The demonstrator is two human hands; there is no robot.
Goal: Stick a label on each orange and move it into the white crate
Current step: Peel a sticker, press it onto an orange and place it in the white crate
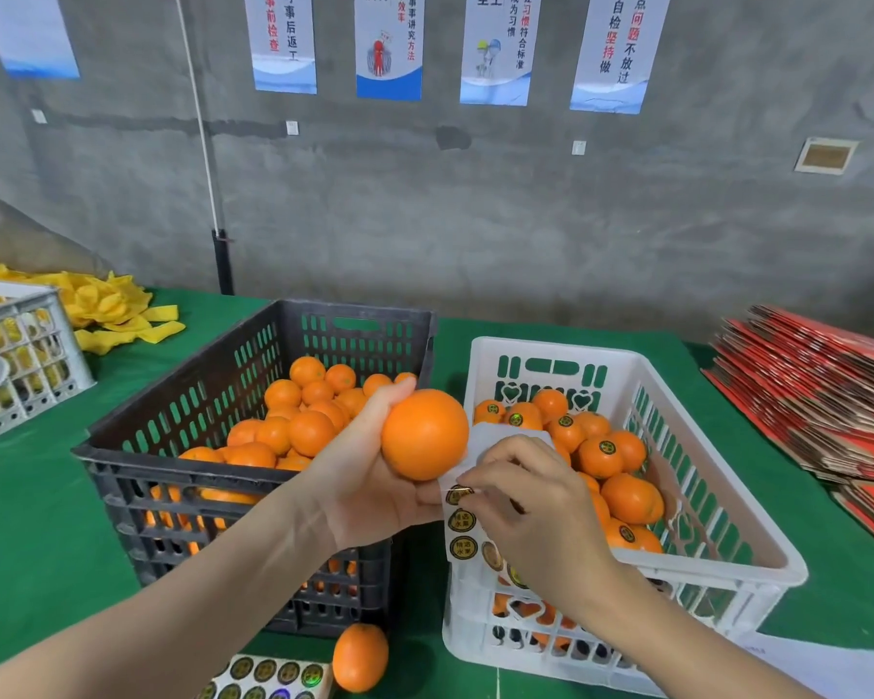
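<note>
1. Head view: at the table's near edge lay a sheet of round labels [268,676]. A loose orange [360,657] sat just beside it on the green cloth [31,522], in front of the black crate [182,469].
2. Above the gap between the two crates, the left hand [369,481] gripped an orange [425,433], with fingers and thumb curled round its lower side.
3. A strip of labels [462,532] hung just below that orange, against the left fingers. The right hand [531,502], fingers curled, pinched the strip at its topmost label between thumb and forefinger tips.
4. The white crate [551,348] stood to the right, partly filled with labelled oranges [599,456], each bearing a dark round sticker. The black crate, touching it on the left, held plain oranges [309,431].
5. Farther back, a heap of yellow foam sleeves [117,310] lay by a pale crate [26,355] at the far left. A stack of flat red cartons [818,391] sat at the far right.
6. Blue-and-white posters [388,47] hung in a row on the grey concrete wall [475,204] behind the table.
</note>
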